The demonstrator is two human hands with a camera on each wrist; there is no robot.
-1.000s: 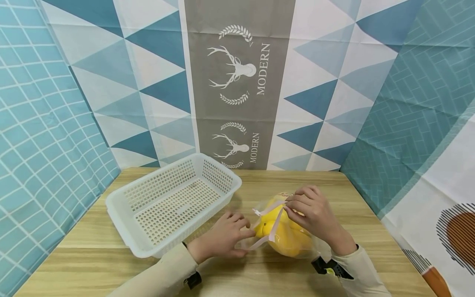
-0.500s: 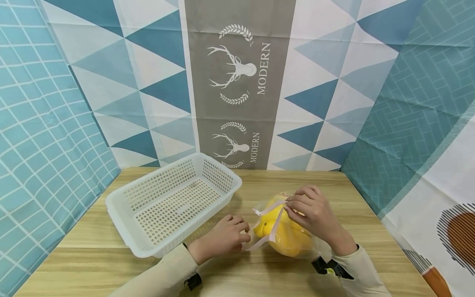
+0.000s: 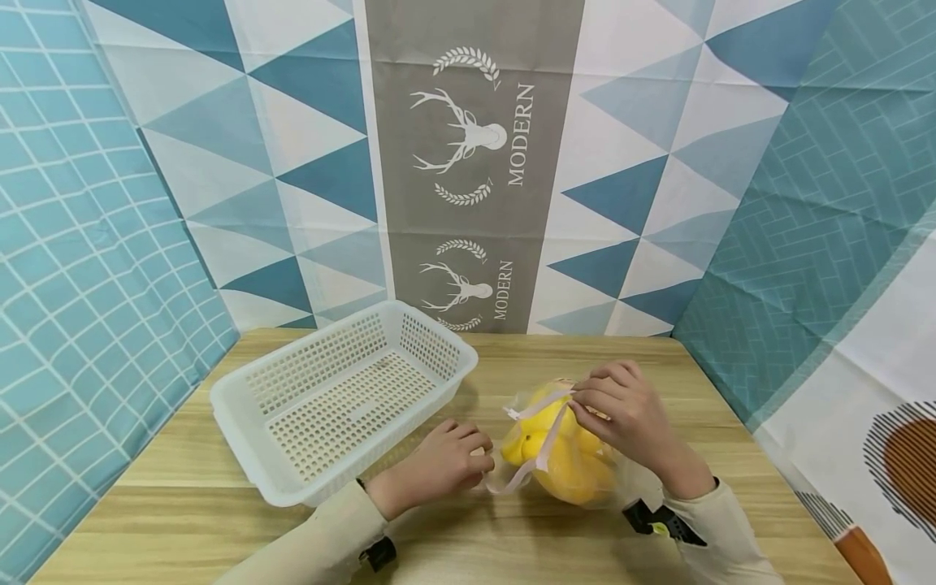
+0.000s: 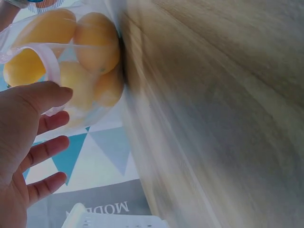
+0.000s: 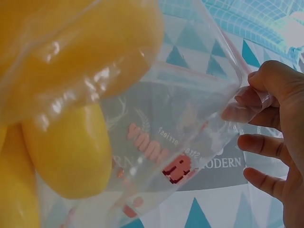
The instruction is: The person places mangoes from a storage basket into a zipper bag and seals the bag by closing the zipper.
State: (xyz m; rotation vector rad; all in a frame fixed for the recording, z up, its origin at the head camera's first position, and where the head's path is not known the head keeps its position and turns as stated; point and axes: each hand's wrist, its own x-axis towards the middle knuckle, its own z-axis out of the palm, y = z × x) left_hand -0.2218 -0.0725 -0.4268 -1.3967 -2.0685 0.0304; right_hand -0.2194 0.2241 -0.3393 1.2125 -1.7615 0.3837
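- Several yellow fruits (image 3: 574, 478) sit in the clear bag (image 3: 553, 435) — resting on the wooden table (image 3: 468, 552), right of the white basket (image 3: 351, 414).
- Left hand (image 3: 441, 465) pinches the clear bag, thumb and forefinger.
- Right hand (image 3: 630, 414) — pinching it too, opposite side!

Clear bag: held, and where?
The clear bag, by its opening's rim: right hand pinches one side, left hand another.

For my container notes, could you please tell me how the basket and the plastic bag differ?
The basket is white with many holes; the bag is clear with pale pink strips at its mouth. The basket looks larger than the bag. No hand holds the basket; the right hand pinches the bag. Both rest on the table.
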